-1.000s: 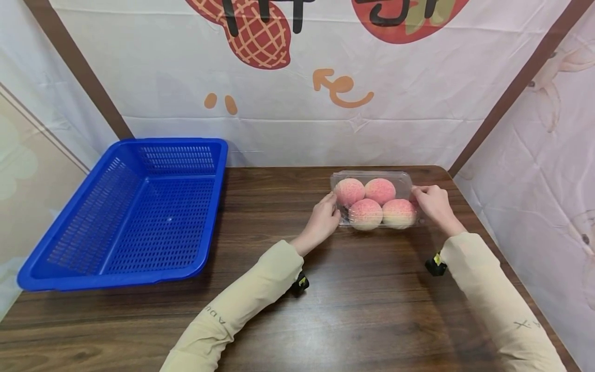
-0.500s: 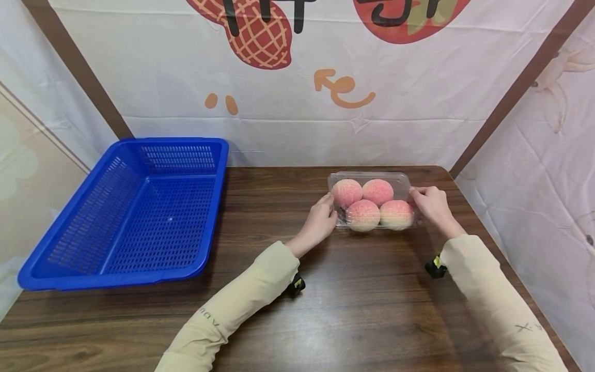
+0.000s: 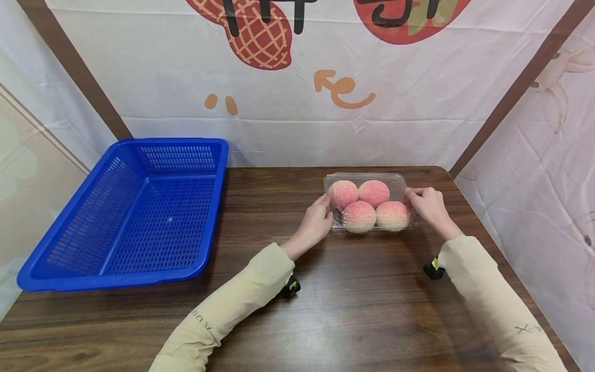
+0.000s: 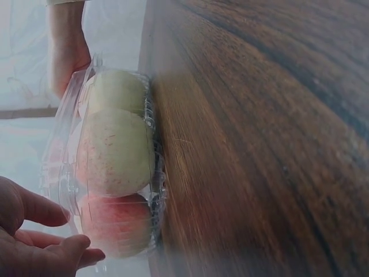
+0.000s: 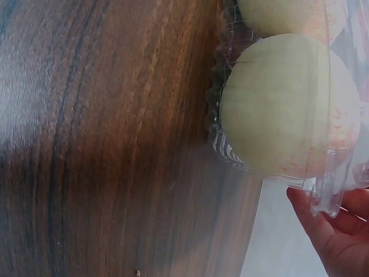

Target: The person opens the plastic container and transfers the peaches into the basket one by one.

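head view: a clear plastic box (image 3: 397, 185) with four pink-and-cream peaches (image 3: 359, 216) lies near the far edge of the brown table (image 3: 362, 289), at about 3 o'clock from the middle of the view. seen from the middle of the box, the peaches sit at 10, 1, 4 and 7 o'clock.

the two hands are at opposite ends of the box. the left hand (image 3: 316, 223) is at its 8 o'clock side, fingers spread and slightly bent, the tips against the plastic end. the right hand (image 3: 426, 205) is at 3 o'clock, pinching the lip of the box; the right wrist view has the clear rim between its digits. in the left wrist view the ribbed base is close to the table top, but whether it rests there cannot be told.

close to 9 o'clock stands a blue basket (image 3: 215, 206) with slotted walls and floor, well apart from the box. at 12 o'clock, behind the table, hangs a pale backdrop (image 3: 279, 137) with a red peanut print (image 3: 262, 36) and orange marks. cream sleeves (image 3: 223, 310) reach in from 7 and 5 o'clock, with a small dark wrist device (image 3: 292, 285) under each cuff.
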### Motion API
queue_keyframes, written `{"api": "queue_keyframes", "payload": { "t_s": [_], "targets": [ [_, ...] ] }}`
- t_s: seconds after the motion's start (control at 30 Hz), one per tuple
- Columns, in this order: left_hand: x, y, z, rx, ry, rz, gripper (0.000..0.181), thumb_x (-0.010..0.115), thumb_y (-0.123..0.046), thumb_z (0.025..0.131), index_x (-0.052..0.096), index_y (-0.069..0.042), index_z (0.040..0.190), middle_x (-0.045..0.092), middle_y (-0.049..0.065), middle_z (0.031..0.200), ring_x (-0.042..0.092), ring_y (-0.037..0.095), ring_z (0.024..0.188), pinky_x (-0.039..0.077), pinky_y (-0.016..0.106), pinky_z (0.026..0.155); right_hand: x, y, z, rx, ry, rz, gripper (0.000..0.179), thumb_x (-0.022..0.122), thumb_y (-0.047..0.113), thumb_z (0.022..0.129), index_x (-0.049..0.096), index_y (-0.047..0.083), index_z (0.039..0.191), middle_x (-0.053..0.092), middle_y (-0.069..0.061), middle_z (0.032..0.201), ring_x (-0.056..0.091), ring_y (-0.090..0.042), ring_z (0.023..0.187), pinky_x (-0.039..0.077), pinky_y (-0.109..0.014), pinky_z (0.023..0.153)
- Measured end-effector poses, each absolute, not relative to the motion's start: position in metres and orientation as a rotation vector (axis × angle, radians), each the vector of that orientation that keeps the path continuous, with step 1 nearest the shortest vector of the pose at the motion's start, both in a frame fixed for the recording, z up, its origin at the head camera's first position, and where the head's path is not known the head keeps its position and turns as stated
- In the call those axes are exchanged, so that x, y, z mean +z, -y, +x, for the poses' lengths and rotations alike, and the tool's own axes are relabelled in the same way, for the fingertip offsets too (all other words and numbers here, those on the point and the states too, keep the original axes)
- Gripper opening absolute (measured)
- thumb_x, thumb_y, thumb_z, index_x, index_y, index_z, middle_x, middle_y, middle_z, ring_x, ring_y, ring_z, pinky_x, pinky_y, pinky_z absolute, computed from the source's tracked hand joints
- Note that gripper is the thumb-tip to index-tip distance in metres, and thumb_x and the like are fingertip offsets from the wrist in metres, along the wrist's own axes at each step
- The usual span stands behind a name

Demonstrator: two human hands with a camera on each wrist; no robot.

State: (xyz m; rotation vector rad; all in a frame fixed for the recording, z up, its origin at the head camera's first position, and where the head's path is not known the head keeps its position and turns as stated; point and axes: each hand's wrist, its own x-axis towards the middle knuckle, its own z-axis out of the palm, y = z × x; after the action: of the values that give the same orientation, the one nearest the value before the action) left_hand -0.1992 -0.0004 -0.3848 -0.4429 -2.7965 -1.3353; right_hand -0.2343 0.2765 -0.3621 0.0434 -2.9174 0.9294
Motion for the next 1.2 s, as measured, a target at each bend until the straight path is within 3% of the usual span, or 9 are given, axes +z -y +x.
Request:
{"api": "queue_keyframes", "payload": {
  "t_s": [0.23,0.43,0.73,1.2],
  "targets": [
    [-0.383,0.005,-0.196,-1.352,2.787,-0.417,0.045,0.048,0.003,0.085,0.040,0.015,0.128,0.037,0.024,0.137,0.032,0.031,0.130,0.025,0.034,0.106,-0.364,-0.274,-0.235,0.924,2.903,0.089,0.044,0.042,0.029,0.094,0.065,-0.005,0.107,0.067,-0.019,0.092,0.059,-0.025,0.082,0.045,-0.035,0.071],
    [-0.383,0.009,-0.195,-1.335,2.791,-0.409,0.044,0.048,0.002,0.086,0.040,0.015,0.128,0.037,0.024,0.137,0.033,0.030,0.130,0.025,0.034,0.106,-0.364,-0.271,-0.234,0.930,2.898,0.127,0.041,0.043,0.027,0.094,0.066,-0.006,0.105,0.068,-0.019,0.087,0.060,-0.025,0.082,0.046,-0.035,0.069],
    [-0.384,0.014,-0.193,-1.346,2.789,-0.382,0.044,0.048,0.003,0.086,0.042,0.013,0.128,0.038,0.023,0.137,0.035,0.029,0.128,0.028,0.033,0.104,-0.365,-0.268,-0.233,0.901,2.896,0.135,0.043,0.043,0.028,0.093,0.062,-0.006,0.111,0.064,-0.022,0.099,0.052,-0.024,0.077,0.041,-0.031,0.063],
    [-0.382,0.020,-0.191,-1.352,2.781,-0.371,0.045,0.049,0.004,0.085,0.041,0.012,0.129,0.038,0.023,0.137,0.037,0.029,0.127,0.029,0.034,0.103,-0.363,-0.263,-0.232,0.921,2.921,0.145,0.042,0.044,0.029,0.093,0.065,-0.004,0.107,0.067,-0.019,0.092,0.052,-0.021,0.072,0.041,-0.028,0.059]
  ]
}}
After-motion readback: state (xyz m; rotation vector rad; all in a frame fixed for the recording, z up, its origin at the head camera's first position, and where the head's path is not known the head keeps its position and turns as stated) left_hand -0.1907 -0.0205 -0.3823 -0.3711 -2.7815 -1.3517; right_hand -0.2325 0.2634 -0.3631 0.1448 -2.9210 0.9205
